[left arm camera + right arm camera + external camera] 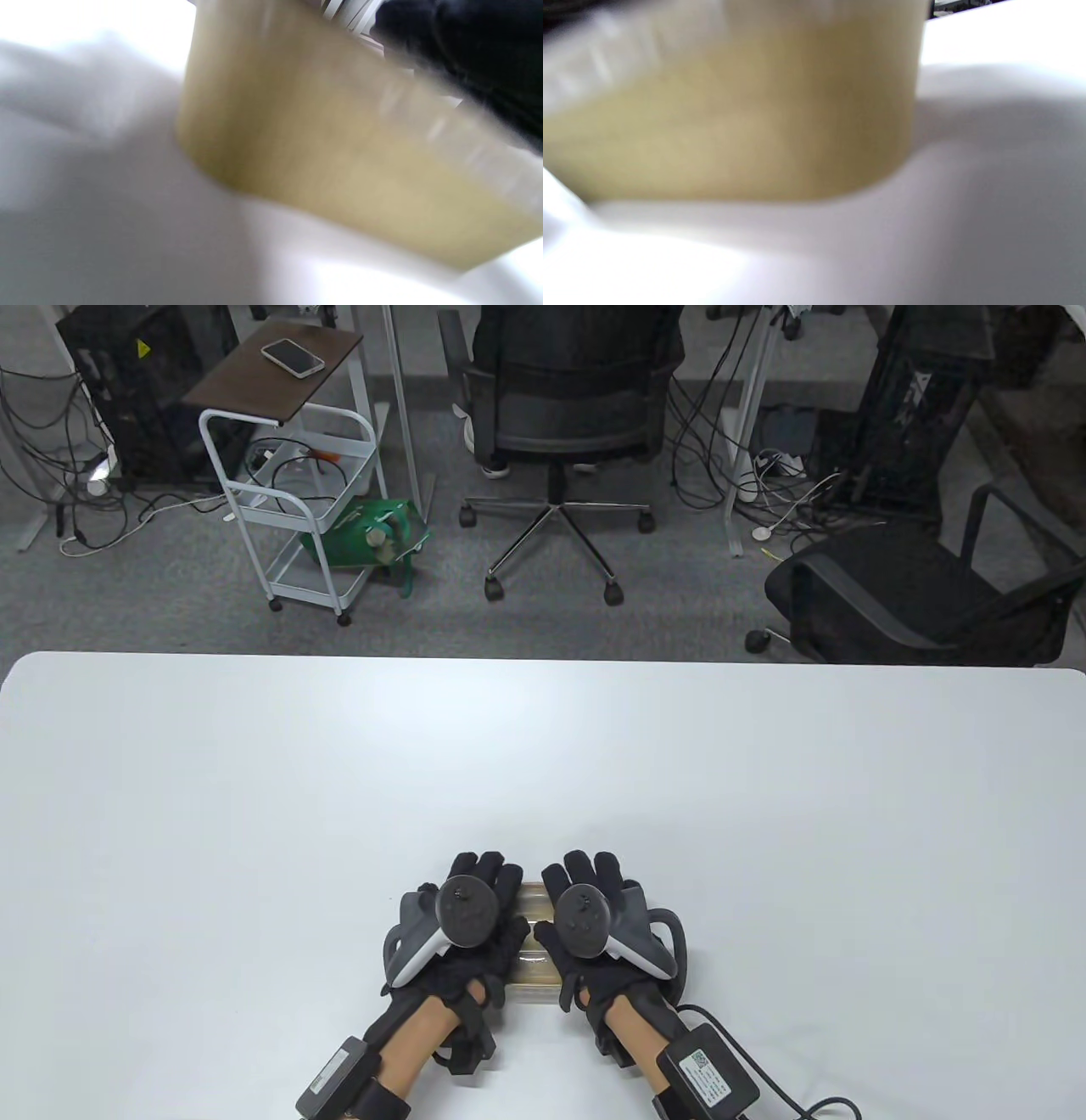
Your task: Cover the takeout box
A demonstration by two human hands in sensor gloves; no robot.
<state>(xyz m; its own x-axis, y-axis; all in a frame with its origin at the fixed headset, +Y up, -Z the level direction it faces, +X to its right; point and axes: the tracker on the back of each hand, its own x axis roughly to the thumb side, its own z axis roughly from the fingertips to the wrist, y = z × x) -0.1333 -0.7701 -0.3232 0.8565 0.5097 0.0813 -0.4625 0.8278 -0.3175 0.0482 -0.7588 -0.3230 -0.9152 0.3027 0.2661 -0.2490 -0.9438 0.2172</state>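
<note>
A tan takeout box with a clear lid stands on the white table near the front edge, mostly hidden under both hands. My left hand lies flat on the left part of the lid, fingers spread. My right hand lies flat on the right part of the lid. In the left wrist view the box's tan wall fills the frame, blurred, with a dark glove above its rim. In the right wrist view the tan wall stands close on the table.
The table's far edge borders a floor with an office chair, a white cart and another chair beyond it.
</note>
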